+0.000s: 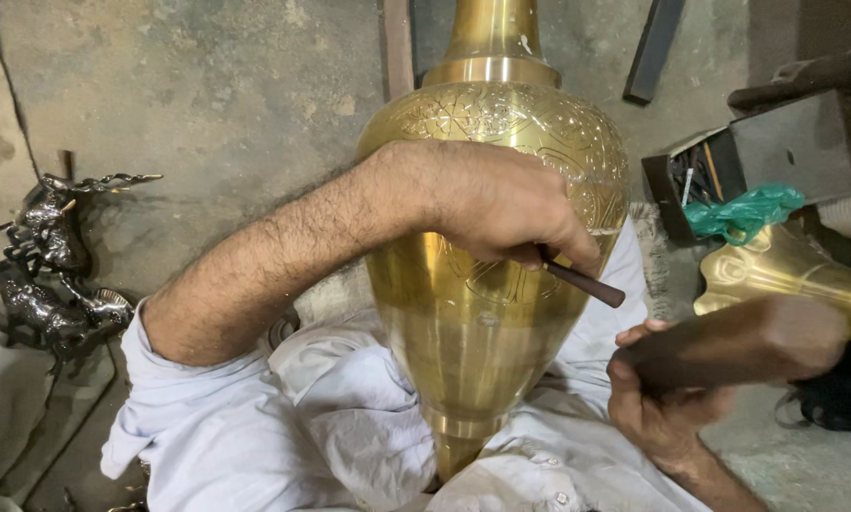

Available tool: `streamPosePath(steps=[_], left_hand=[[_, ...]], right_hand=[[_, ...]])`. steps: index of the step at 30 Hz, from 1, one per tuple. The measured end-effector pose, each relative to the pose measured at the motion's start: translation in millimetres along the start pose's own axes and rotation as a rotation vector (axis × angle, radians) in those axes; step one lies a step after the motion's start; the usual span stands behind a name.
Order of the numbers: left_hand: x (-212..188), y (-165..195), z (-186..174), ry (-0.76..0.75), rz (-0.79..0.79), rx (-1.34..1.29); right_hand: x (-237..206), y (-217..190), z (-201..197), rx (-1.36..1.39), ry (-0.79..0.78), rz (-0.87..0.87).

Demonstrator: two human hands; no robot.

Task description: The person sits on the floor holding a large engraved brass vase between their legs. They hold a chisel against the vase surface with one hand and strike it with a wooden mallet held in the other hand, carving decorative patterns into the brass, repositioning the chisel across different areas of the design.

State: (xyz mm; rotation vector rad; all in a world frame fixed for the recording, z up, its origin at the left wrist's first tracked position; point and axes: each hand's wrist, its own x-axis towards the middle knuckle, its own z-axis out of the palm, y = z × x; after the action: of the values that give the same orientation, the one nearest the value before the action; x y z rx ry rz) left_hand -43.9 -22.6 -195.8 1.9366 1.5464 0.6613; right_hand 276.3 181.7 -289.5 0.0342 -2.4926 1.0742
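The big vase [490, 284] gleams golden brass, its shoulder covered in fine engraved floral scrollwork, its lower body plain. The chisel [582, 282] is dark brown. The bag [743, 212] is green, the deer figurines [51, 265] blackish silver.

Rough grey concrete wall [217, 85]; dark metal deer figurines [51, 265] at left; dim workshop light
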Motion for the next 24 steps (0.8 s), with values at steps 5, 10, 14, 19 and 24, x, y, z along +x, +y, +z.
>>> streamPosePath(steps=[5,10,14,19,24], left_hand=[[-0.3,-3.0,1.2,0.013,0.022,-0.04],[-1.3,-6.8,2.0,0.082,0.129,-0.048],[-1.6,-8.7,1.5,0.057,0.095,-0.056],[-2.4,-8.1,1.0,0.032,0.082,-0.014],[0.6,-4.4,-0.3,-0.01,0.01,-0.055]], right_hand=[[-0.3,5.5,0.0,0.182,0.014,0.114],[8.5,-1.4,5.4,0.067,0.074,0.001],[18.9,-6.8,6.1,-0.342,-0.052,-0.073],[22.6,-8.2,9.0,-0.203,0.007,-0.117],[18.1,-5.4,8.9,0.027,0.091,-0.018]])
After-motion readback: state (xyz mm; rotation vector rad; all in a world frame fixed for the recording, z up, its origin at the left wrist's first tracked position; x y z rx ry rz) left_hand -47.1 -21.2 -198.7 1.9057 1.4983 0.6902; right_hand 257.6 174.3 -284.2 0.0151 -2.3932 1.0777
